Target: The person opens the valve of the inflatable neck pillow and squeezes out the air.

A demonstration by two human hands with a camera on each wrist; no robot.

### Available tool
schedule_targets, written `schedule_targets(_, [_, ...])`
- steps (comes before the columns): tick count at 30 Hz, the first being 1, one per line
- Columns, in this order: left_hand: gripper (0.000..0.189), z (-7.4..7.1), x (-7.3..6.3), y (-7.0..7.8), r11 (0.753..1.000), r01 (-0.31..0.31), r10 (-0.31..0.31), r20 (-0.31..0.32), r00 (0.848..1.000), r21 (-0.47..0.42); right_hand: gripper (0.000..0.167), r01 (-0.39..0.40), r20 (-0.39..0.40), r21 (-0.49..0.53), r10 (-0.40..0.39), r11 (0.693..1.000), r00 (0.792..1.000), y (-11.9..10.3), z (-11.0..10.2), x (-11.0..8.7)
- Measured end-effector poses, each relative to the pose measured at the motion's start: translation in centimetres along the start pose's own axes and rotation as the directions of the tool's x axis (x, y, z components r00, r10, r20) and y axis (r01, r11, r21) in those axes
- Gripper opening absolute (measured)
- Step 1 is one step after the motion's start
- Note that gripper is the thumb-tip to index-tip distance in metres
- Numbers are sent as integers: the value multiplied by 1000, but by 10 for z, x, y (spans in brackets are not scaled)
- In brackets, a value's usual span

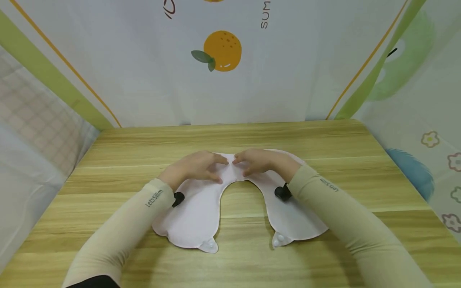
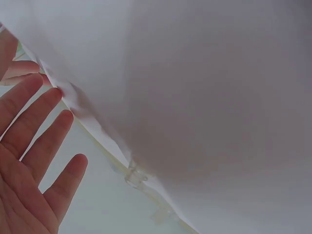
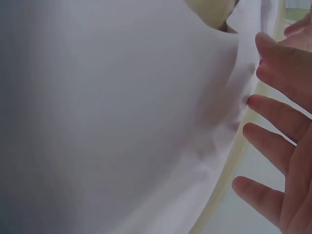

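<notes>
A pale pink U-shaped neck pillow (image 1: 196, 214) lies rather flat on the wooden table, its curve at the far side and its two ends towards me. Each end carries a small tab (image 1: 209, 245) with a round snap. My left hand (image 1: 198, 165) rests at the left of the curve, fingers spread and fingertips touching the fabric. Opposite it, my right hand (image 1: 257, 163) touches the right of the curve, its fingertips close to the left ones. In the left wrist view, the fingers (image 2: 48, 146) lie loosely extended along the pillow's edge; the right wrist view shows the same for the right fingers (image 3: 273, 146).
The wooden table (image 1: 119, 180) extends around the pillow. Behind it hangs a white cloth (image 1: 151, 80) printed with an orange. More printed cloth (image 1: 432, 108) hangs at the right. Small black wrist cameras (image 1: 282, 193) sit under both wrists, over the pillow.
</notes>
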State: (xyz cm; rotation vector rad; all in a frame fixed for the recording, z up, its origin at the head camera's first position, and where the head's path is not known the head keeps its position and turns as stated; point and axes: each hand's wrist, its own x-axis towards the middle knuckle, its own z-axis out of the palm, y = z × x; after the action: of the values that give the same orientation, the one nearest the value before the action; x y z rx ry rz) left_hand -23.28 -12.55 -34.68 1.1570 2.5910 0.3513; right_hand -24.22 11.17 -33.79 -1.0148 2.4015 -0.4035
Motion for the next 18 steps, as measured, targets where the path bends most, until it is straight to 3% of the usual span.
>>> schedule_targets(10, [60,2,-1,4,1000,10,-10,14,1000,16,54,-35,24,-59,37,998,999,-3,5,3])
schedule_targets(18, [56,6,-3,-3,999,9,-10,20,1000,38,60,-75,17,-66,76,995,997,-2,8,4])
